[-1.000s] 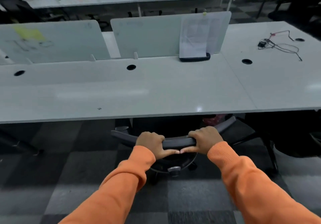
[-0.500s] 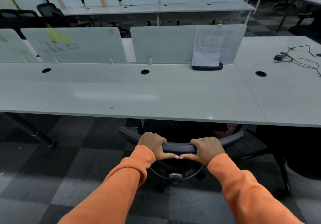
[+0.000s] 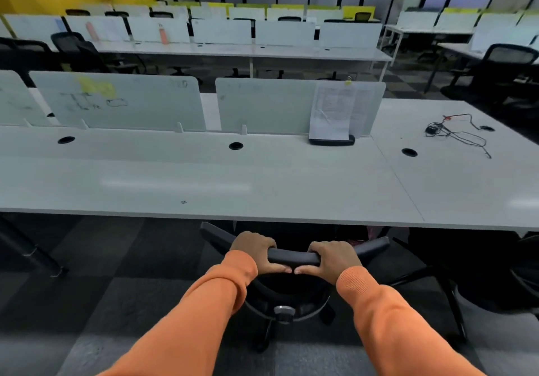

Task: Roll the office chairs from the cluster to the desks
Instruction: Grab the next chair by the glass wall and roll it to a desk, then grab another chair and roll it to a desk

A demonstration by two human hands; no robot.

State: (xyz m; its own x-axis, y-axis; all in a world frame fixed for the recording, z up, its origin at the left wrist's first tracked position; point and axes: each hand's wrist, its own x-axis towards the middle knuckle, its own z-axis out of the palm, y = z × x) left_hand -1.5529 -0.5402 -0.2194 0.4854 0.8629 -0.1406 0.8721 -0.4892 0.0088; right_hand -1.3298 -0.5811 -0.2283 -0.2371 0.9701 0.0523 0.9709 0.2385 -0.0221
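While both hands hold on, the black office chair point(image 3: 293, 257) sits in the lower middle of the frame, right at the near edge of the long white desk point(image 3: 204, 183). Its back is toward the person, and its front points up the frame, under the desk. The top bar of the chair back runs from left to right, and its 2 ends bend away toward the desk.

The left hand point(image 3: 256, 254) wraps tight around the bar just left of the middle. The right hand point(image 3: 332, 259) wraps tight around it just right of the middle. The fingers go over the top, and the 2 thumbs lie along the near side with their tips almost touching. Both arms wear orange sleeves point(image 3: 204, 317).

Below the hands are the chair's round silver hub point(image 3: 283, 311) and dark legs on the grey checked carpet point(image 3: 116, 302).

On the desk, sheets of paper point(image 3: 331, 113) stand against a frosted divider panel point(image 3: 262, 104). A tangle of black cables point(image 3: 455, 132) lies at the right of the frame. Another dark chair point(image 3: 495, 273) stands at the lower right.
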